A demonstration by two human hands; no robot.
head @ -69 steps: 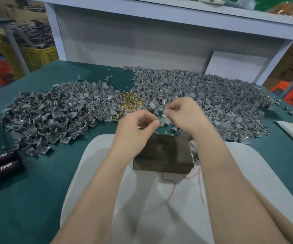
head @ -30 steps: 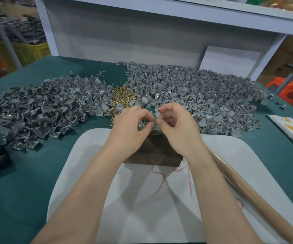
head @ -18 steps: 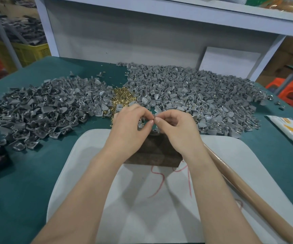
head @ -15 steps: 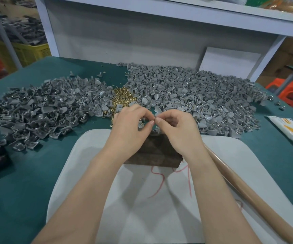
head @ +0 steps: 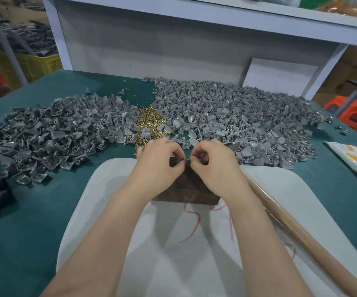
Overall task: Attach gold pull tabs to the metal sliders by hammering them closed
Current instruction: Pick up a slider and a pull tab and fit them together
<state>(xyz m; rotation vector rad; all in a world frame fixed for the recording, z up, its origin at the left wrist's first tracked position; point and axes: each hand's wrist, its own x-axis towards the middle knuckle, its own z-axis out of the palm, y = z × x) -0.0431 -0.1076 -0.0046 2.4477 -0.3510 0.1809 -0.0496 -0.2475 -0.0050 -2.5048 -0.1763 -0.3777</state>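
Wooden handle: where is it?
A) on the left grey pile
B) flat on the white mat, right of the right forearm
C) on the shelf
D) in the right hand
B: the wooden handle lies on the white mat beside the right forearm; left hand and right hand both pinch a small part.

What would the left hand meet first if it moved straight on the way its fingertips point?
Probably the right hand, which pinches the same small part directly ahead; depth is unclear.
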